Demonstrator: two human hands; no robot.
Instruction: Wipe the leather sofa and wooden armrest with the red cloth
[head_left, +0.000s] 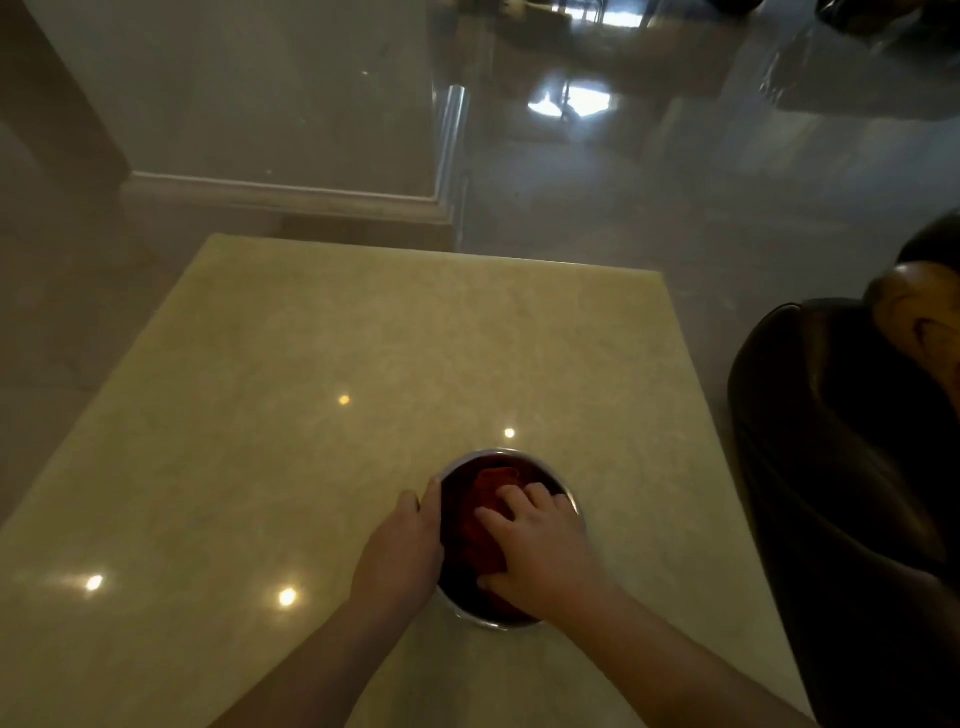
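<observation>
Here are my two hands, both bare, one on each side of the round steel bowl (511, 456). My left hand (402, 545), on the bowl's left, shows its back as a smooth broad shape narrowing to the wrist. My right hand (540, 551), over the bowl, shows its knuckles as soft bumps, with short, rounded fingers (537, 493) and a stubby thumb on its near side. The picture is too soft to make out my nails. Nearer to me than the bowl, both forearms are bare from the wrists on, widening steadily; the left is in shade, the right catches more light.
</observation>
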